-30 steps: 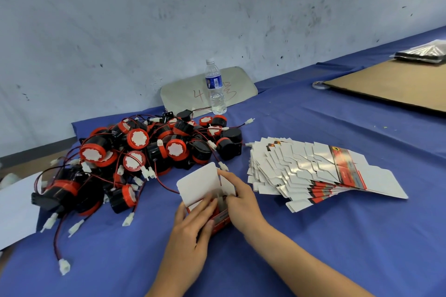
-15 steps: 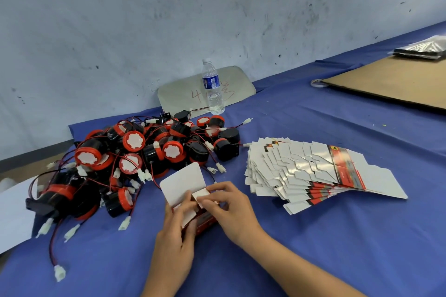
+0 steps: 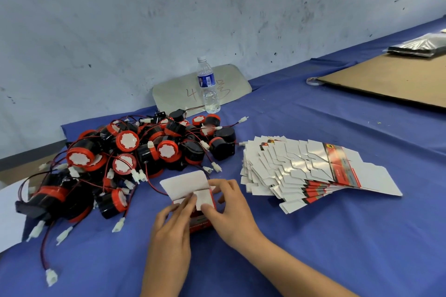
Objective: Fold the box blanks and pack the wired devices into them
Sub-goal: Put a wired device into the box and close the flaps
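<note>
We record both hands on a half-folded box (image 3: pixel 193 196) at the near centre of the blue table cover (image 3: pixel 313 236). The left hand (image 3: pixel 172 226) lies over the box's near left side, fingers extended and close together, their tips pressing a white flap. The right hand (image 3: pixel 231 210) holds the box from the right, thumb on the white flap and fingers curled around the far side; we cannot see the fingertips behind the card. The box's large white flap stands open on the far side. Most of its red printed body is covered by the hands, and we cannot tell whether anything is inside.

The pile of wired devices (image 3: pixel 135 154), black with red rims, lies just left of and behind the box; their red leads tangle, so a count is not possible. The fanned stack of box blanks (image 3: pixel 309 171) lies to the right, apart from the hands. A water bottle (image 3: pixel 208 84) stands behind the pile. A cardboard sheet (image 3: pixel 391 79) is cut off at the right edge.
</note>
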The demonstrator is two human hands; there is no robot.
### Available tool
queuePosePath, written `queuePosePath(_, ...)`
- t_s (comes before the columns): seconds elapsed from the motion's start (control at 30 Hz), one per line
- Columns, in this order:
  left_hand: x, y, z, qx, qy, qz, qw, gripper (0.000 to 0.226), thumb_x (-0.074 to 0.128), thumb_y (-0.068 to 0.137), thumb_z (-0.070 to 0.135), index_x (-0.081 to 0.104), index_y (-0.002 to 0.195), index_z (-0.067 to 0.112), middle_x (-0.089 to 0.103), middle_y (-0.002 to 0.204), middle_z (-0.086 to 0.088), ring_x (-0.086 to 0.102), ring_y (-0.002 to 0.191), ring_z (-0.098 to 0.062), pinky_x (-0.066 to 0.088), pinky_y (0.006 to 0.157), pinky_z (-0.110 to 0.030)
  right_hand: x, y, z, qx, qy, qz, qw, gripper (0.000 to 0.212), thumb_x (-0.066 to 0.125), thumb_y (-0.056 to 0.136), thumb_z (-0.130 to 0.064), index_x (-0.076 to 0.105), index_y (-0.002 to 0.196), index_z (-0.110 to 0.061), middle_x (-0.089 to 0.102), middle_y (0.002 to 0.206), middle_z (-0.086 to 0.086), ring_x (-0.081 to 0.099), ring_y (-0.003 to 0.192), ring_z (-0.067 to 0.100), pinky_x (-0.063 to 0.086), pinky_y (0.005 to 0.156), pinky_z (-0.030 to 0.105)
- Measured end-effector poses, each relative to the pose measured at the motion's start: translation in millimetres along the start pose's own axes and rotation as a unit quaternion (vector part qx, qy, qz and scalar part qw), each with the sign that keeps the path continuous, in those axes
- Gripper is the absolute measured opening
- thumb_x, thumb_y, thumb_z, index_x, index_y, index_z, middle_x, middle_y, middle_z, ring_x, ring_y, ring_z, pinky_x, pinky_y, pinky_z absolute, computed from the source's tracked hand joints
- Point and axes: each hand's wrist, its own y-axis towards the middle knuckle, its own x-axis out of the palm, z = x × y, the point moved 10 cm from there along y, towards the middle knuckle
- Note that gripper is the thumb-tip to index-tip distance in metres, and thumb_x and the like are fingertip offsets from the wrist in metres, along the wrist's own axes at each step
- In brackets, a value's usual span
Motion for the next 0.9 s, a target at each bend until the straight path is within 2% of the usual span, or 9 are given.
queuePosePath(0.07,0,1,-2,-0.01,-0.096,-0.025,0.995,0.055,0.067,0.079,-0.012,0.061,0.125,0.019,0.054,0.114,0.022,0.051,0.114,-0.009,0.043,0.094,-0.015,-9,-4,-9,-0.022,0.03,0.034,0.999,0.023,0.062,0.084,-0.035,0.053,0.098,-0.02,0.042,0.105,-0.009,0.048,0.094,0.005,0.039,0.075,0.012)
queuePosePath(0.1,2,1,0,-0.004,-0.127,-0.046,0.991,0.047,0.062,0.083,-0.003,0.062,0.121,0.024,0.054,0.119,0.024,0.047,0.118,-0.004,0.038,0.097,-0.01,-14,-6,-15,-0.04,0.057,0.05,0.996,0.027,0.059,0.081,-0.043,0.052,0.089,-0.018,0.043,0.101,-0.008,0.049,0.092,0.007,0.04,0.076,0.016)
queuePosePath(0.23,9,-1,20,0.053,-0.164,-0.09,0.981,0.03,0.055,0.087,0.029,0.07,0.111,0.023,0.061,0.125,0.018,0.046,0.126,-0.001,0.039,0.101,-0.014,-25,-8,-24,-0.05,0.193,0.063,0.978,0.039,0.052,0.08,-0.049,0.052,0.073,-0.011,0.052,0.081,0.005,0.051,0.074,0.009,0.041,0.07,0.026)
queuePosePath(0.3,10,0,23,0.057,-0.172,-0.095,0.979,0.03,0.058,0.084,0.039,0.067,0.112,0.033,0.057,0.126,0.027,0.045,0.124,0.005,0.04,0.098,-0.012,-16,-7,-21,-0.023,0.191,0.01,0.981,0.036,0.057,0.076,-0.048,0.058,0.079,-0.012,0.06,0.073,-0.001,0.057,0.072,0.006,0.045,0.067,0.023)
queuePosePath(0.4,11,-1,14,0.026,-0.176,-0.094,0.98,0.038,0.06,0.079,0.047,0.059,0.116,0.041,0.05,0.125,0.037,0.046,0.114,0.014,0.037,0.09,-0.002,-4,-10,-22,-0.027,0.104,-0.053,0.993,0.034,0.062,0.069,-0.058,0.067,0.088,-0.031,0.069,0.089,-0.015,0.064,0.089,0.0,0.051,0.078,0.019)
queuePosePath(0.53,16,-5,4,-0.011,-0.177,-0.084,0.98,0.044,0.06,0.077,0.05,0.069,0.11,0.023,0.058,0.111,0.025,0.052,0.102,0.016,0.038,0.082,0.001,-6,-11,-29,-0.063,0.032,-0.056,0.996,0.029,0.07,0.073,-0.051,0.066,0.1,-0.042,0.069,0.1,-0.022,0.064,0.095,-0.002,0.05,0.083,0.015)
queuePosePath(0.63,15,-4,5,-0.007,-0.186,-0.079,0.979,0.041,0.063,0.075,0.047,0.071,0.105,0.02,0.058,0.111,0.022,0.053,0.103,0.013,0.039,0.083,0.0,-5,-14,-37,-0.106,-0.049,-0.046,0.992,0.034,0.069,0.079,-0.04,0.068,0.112,-0.032,0.068,0.111,-0.014,0.063,0.098,0.006,0.048,0.086,0.018)
queuePosePath(0.73,13,-4,11,0.022,-0.173,-0.083,0.981,0.043,0.067,0.072,0.051,0.065,0.11,0.029,0.056,0.113,0.026,0.048,0.109,0.015,0.038,0.087,-0.001,-6,-13,-38,-0.113,-0.088,-0.031,0.989,0.037,0.066,0.084,-0.037,0.067,0.119,-0.027,0.071,0.104,-0.007,0.066,0.092,0.012,0.049,0.085,0.022)
queuePosePath(0.9,11,-2,14,0.036,-0.155,-0.061,0.985,0.039,0.069,0.077,0.045,0.072,0.104,0.018,0.06,0.122,0.016,0.045,0.124,0.005,0.031,0.105,-0.011,-16,-3,-32,-0.1,-0.088,-0.002,0.991,0.03,0.058,0.094,-0.023,0.064,0.124,-0.027,0.075,0.096,0.0,0.066,0.082,0.01,0.05,0.079,0.022)
